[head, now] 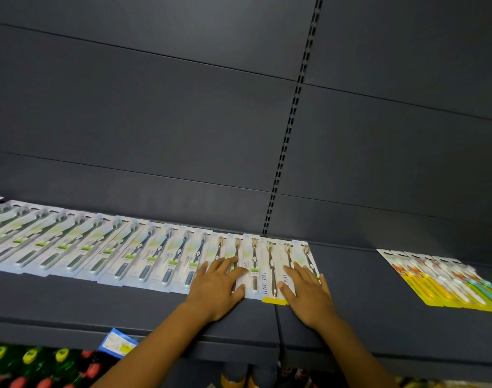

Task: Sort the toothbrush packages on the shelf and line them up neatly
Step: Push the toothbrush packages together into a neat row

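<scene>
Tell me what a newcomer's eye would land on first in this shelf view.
First, the long row of toothbrush packages lying overlapped along the dark shelf. Next, the left hand and right hand pressed flat on that row's right end. A separate yellow-edged batch lies far right.

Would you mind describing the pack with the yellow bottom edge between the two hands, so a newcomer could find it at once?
On the dark shelf, follow the long row of white toothbrush packs to its right end, just below the slotted upright. There, between the left hand and right hand, lies the pack. Unlike its white-bottomed left neighbours, it has a yellow bottom edge and blue "JING PAI" lettering.
</scene>
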{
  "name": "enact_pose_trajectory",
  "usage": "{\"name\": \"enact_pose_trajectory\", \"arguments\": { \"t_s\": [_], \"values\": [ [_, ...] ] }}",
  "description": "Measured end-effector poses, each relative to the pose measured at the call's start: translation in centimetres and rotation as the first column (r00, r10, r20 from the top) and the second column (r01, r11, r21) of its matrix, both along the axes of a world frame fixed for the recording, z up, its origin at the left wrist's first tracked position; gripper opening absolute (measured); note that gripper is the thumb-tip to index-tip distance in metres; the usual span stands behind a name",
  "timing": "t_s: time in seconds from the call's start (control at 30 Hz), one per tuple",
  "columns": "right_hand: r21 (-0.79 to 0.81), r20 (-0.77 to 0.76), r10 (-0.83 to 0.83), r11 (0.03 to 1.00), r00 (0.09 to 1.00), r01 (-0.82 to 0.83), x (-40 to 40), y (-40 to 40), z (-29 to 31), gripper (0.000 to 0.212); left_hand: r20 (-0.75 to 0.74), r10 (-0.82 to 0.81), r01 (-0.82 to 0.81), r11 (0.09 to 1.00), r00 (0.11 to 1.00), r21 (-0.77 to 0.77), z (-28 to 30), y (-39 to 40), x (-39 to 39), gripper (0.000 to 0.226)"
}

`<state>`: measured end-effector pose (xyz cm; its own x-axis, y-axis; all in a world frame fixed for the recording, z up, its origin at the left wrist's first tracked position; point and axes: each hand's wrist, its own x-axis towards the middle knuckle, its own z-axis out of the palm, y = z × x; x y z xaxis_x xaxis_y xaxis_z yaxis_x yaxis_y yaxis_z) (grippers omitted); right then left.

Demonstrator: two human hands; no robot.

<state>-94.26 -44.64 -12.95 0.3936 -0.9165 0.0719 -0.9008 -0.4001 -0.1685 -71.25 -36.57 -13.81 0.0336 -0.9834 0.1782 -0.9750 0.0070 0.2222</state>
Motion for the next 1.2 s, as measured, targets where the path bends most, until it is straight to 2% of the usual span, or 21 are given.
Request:
{"name": "enact_pose_trajectory", "arguments": {
  "t_s": [0.4,0.57,0.67,0.77,0.83,0.9,1.0,1.2],
  "values": [
    [0.035,0.021,0.034,0.999,0.999,-0.034,2.0,-0.1,0.4,0.061,-0.022,0.041,-0.04,0.999,0.999,0.016,0.1,0.0,1.5,0.05],
    [0.055,0.0,0.014,0.998,1.0,-0.014,2.5,-0.4,0.8,0.061,-0.008,0.056,-0.056,0.998,0.998,0.023,0.3,-0.5,1.3,0.051],
    [0.059,-0.01,0.012,0.998,1.0,-0.012,2.7,-0.6,1.1,0.06,0.013,0.068,-0.068,0.997,0.998,0.037,0.5,-0.4,1.2,0.061],
    [0.065,-0.004,0.011,0.998,1.0,-0.011,2.7,-0.7,1.3,0.059,0.053,0.093,-0.095,0.995,0.994,0.026,0.9,-0.4,0.6,0.054],
    [0.045,0.019,0.017,0.999,1.0,-0.018,2.4,-0.6,1.4,0.06,0.049,0.065,-0.064,0.998,0.997,-0.014,1.3,-0.2,-0.1,0.057],
    [0.013,0.038,0.036,0.999,0.999,-0.037,2.2,-0.3,1.4,0.061,0.008,-0.037,0.037,0.998,0.999,-0.057,1.8,-0.1,-0.8,0.067],
    [0.013,0.005,0.052,0.999,0.999,-0.052,2.0,0.1,1.2,0.06,0.013,-0.142,0.142,0.988,0.99,-0.054,1.8,-0.6,-1.6,0.06],
    [0.031,-0.012,0.033,0.999,0.999,-0.033,2.5,-0.4,0.6,0.054,0.075,-0.09,0.092,0.996,0.993,-0.017,1.4,-1.2,-1.8,0.069]
  ]
}}
